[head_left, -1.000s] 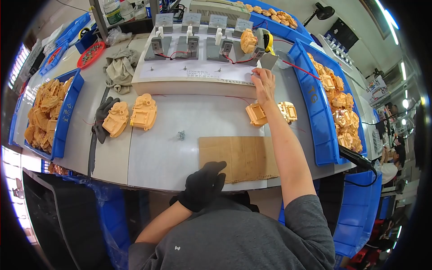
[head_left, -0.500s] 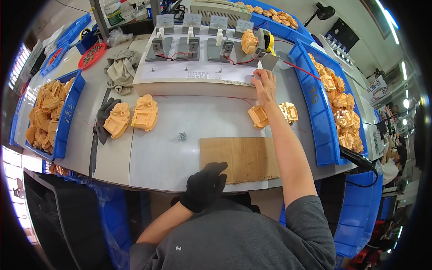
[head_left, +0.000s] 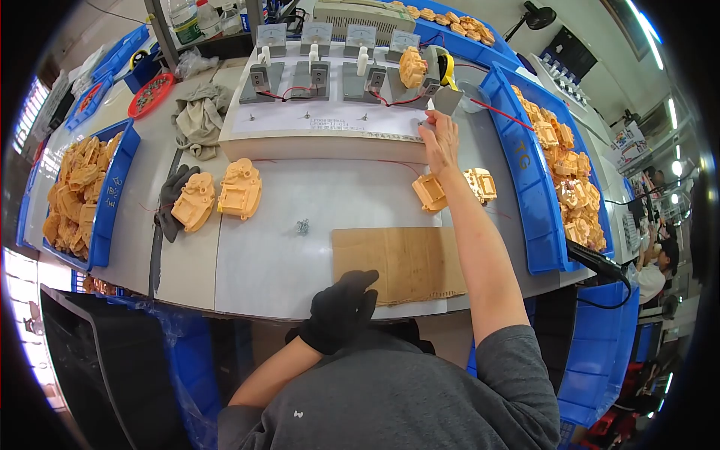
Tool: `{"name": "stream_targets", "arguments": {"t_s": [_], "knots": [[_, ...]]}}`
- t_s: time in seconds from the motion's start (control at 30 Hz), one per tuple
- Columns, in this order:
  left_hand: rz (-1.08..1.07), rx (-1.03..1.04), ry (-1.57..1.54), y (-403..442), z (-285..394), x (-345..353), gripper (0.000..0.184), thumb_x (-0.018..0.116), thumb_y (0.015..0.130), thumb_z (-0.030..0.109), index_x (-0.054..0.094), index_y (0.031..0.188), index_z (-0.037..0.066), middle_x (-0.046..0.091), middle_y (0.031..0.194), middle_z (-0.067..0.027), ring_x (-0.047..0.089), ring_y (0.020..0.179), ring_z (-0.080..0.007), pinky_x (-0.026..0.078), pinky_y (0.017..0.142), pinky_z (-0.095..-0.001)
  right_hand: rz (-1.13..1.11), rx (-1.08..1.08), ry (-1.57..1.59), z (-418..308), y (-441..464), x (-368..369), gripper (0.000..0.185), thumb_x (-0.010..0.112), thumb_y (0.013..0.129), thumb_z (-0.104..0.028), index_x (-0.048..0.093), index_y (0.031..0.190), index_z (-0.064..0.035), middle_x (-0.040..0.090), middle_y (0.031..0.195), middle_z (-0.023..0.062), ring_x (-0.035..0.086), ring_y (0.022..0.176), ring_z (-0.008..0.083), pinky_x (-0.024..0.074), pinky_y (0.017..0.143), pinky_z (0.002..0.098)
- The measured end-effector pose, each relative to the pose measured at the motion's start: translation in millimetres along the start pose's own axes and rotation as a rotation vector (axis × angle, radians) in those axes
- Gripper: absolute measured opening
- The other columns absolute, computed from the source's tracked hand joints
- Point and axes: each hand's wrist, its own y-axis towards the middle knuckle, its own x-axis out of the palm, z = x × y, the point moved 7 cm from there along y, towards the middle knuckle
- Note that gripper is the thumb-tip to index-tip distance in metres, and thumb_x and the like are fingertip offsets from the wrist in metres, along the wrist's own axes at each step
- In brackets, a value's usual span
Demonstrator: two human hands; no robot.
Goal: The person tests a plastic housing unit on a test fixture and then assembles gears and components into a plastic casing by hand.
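Observation:
My bare right hand (head_left: 441,141) reaches to the front right corner of a white test stand (head_left: 300,126), thumb and fingertips closed around a small toggle switch (head_left: 421,124). Similar small metal switches (head_left: 364,117) stand in a row to its left. Behind my hand an orange plastic housing (head_left: 412,68) sits in the stand's rightmost holder. My left hand (head_left: 341,311), in a black glove, hovers at the table's front edge by a cardboard sheet (head_left: 397,262), holding nothing, thumb apart from the loosely bent fingers. Two orange housings (head_left: 430,193) lie either side of my right forearm.
Blue bins (head_left: 536,202) of orange housings flank the table. Two more housings (head_left: 240,189) and a black glove (head_left: 171,206) lie on the left. Small screws (head_left: 301,227) lie mid-table. Analog meters (head_left: 361,36) line the stand's back. A rag (head_left: 201,116) lies left of it.
My right hand stays at the stand's corner, with its fingers shifted very slightly. My left hand has not moved. The whole view has shifted a little.

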Motion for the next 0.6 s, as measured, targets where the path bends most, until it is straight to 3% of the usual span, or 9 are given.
{"name": "stream_targets", "arguments": {"t_s": [0.6], "knots": [[-0.007, 0.009, 0.004, 0.1, 0.5, 0.3, 0.03, 0.063, 0.079, 0.007, 0.056, 0.108, 0.006, 0.062, 0.093, -0.0142, 0.064, 0.066, -0.0297, 0.051, 0.053, -0.0346, -0.015, 0.02, 0.002, -0.8, 0.2, -0.2, 0.042, 0.056, 0.08, -0.032, 0.052, 0.116, -0.0118, 0.054, 0.109, 0.0055, 0.045, 0.106, 0.0259, 0.0307, 0.096, 0.04]]}}
